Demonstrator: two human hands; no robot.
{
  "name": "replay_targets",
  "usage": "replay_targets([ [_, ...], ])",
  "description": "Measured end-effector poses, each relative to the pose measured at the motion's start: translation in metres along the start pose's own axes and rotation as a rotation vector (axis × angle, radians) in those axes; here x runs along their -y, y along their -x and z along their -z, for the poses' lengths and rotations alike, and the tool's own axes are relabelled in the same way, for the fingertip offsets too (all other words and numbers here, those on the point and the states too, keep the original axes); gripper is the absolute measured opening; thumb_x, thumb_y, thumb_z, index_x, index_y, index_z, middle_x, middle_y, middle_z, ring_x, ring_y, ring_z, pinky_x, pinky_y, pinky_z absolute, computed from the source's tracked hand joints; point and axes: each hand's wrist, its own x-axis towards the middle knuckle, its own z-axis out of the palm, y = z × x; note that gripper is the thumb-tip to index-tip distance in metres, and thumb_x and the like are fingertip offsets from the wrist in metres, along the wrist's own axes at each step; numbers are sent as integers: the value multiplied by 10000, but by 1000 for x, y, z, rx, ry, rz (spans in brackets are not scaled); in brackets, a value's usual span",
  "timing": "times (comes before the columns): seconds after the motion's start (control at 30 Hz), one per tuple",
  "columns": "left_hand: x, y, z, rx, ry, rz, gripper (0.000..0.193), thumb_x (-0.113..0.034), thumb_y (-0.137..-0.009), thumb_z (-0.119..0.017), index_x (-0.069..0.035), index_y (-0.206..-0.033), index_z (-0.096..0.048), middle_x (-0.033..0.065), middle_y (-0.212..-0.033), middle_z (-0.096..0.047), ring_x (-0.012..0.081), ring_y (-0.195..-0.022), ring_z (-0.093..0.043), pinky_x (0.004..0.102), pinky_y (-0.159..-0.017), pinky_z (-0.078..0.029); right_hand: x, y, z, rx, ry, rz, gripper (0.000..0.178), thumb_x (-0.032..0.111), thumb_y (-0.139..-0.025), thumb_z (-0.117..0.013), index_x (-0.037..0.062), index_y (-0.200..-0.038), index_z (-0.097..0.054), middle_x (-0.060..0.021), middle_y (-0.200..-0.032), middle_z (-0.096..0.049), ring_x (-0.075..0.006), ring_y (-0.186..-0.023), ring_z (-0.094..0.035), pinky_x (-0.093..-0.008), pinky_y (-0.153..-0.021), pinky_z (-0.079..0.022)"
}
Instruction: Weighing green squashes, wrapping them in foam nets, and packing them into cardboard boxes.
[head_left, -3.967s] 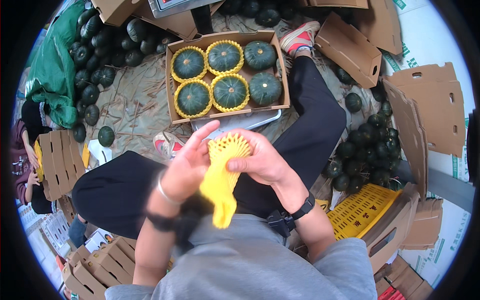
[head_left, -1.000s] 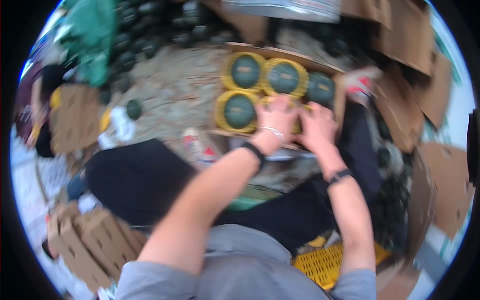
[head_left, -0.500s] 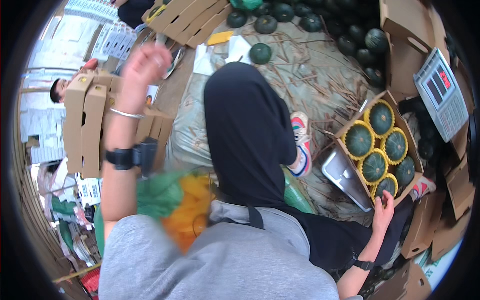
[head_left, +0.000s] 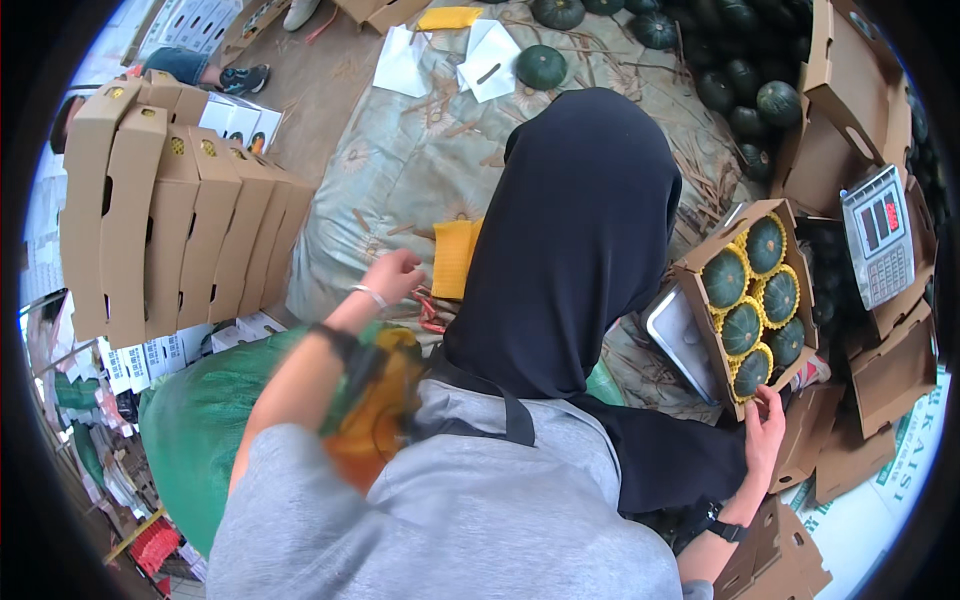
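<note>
The left hand [head_left: 395, 272] reaches out over the patterned mat [head_left: 400, 170], fingers loosely curled and holding nothing that shows; it hangs just beside the yellow foam net sleeves [head_left: 455, 258] stacked on the mat, and whether a fingertip touches them cannot be told; a bracelet and a dark wristband sit on that forearm, whose lower part is blurred against an orange and green smear that cannot be made out. The right hand [head_left: 764, 428] rests at the near corner of the cardboard box [head_left: 700, 330], fingers bent onto its rim; its palm is turned away, so how firmly it grips is unclear.

The box holds five dark green kabocha squashes [head_left: 742, 328], each cupped in a yellow net; the box is tilted and its near wall hides the lowest squash in part; a metal tray [head_left: 672, 335] lies just beside the box, half covered by it. A black hood [head_left: 580, 240] fills the middle of the view and hides the person's lap and everything between the mat and the box. Beyond the box stands a digital scale [head_left: 878, 248], its base hidden behind cardboard flaps; loose squashes [head_left: 740, 85] are piled further off, cut by the dark rim. One squash [head_left: 541, 66] lies alone on the mat, well apart from the box. Folded cartons [head_left: 170, 215] are stacked well beyond the left hand, and a green mesh sack [head_left: 195, 440] bulges below them, its lower end lost at the edge.
</note>
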Motion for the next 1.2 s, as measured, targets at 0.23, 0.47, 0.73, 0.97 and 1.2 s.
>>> replay_targets([
  [0.23, 27, -79, -98, -148, -137, 140, 509, -354, -776, -715, -6, -1108, -552, 244, -1052, -630, 345, -974, -631, 419, -846, -496, 53, -1, -37, 62, 57, 221, 341, 5, -792, -630, 6, -1125, -557, -90, -932, -581, -150, -783, -570, -275, -720, -480],
  [0.47, -186, 82, 89, -142, 970, -403, 384, -11, -825, -596, -24, -1201, -519, 117, -1029, -636, 175, -912, -633, 323, -764, -538, 89, 47, -14, -108, -337, 201, 313, -42, -822, -558, -20, -1134, -565, -95, -1074, -597, -162, -954, -597, -279, -865, -470],
  [0.73, -305, 125, -31, 475, 325, -846, 646, -66, -908, -549, -74, -1465, -223, 154, -1342, -466, 214, -1129, -560, 313, -953, -435, 187, 17, -55, -100, -263, 737, 452, 36, -791, -669, 10, -1219, -527, -160, -1221, -542, -329, -1071, -544, -361, -828, -497],
  [0.97, -318, 110, -129, 785, 50, -617, 288, -203, -902, -636, 5, -1092, -578, 47, -910, -637, 96, -812, -586, 265, -728, -490, 87, 56, -82, -608, -372, 540, 193, -21, -726, -684, 22, -893, -599, -122, -1026, -578, -305, -917, -562, -387, -838, -453],
  [1.2, -348, 92, -148, 688, -187, -776, 292, -163, -792, -745, 20, -990, -632, 52, -834, -642, 100, -755, -587, 260, -689, -486, 50, 61, -70, -210, -979, 95, 221, 88, -809, -682, -14, -991, -612, -136, -925, -626, -272, -849, -610, -346, -798, -491],
])
